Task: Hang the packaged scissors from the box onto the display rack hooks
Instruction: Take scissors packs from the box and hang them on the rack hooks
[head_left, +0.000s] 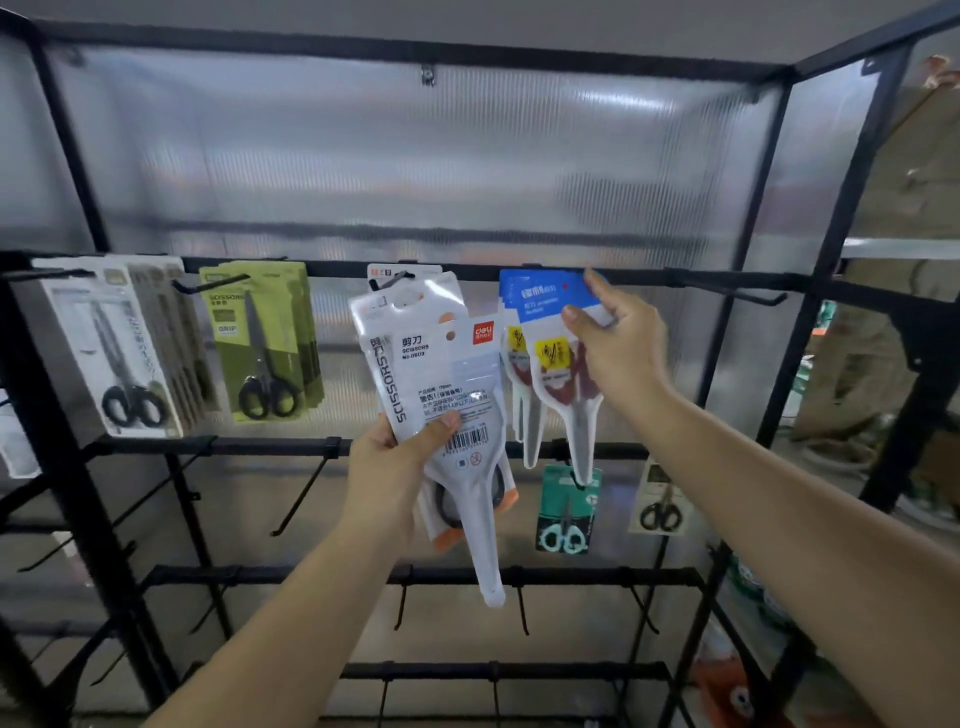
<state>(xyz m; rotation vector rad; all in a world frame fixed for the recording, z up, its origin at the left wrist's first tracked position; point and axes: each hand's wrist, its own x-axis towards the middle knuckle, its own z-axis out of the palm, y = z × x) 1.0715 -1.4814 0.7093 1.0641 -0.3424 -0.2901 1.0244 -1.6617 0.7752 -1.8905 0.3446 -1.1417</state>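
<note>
the right hand (618, 343) pinches the blue packet (545, 306) at the top rail (332, 267); slide its hole fully on. the left hand (395, 467) grips white packets (436, 374) below the rail.

Single head-worn view, facing forward and slightly upward at the display rack (467, 270) from close range. Wide-angle, with top frame bars bowed and both forearms entering from the bottom edge.
</note>
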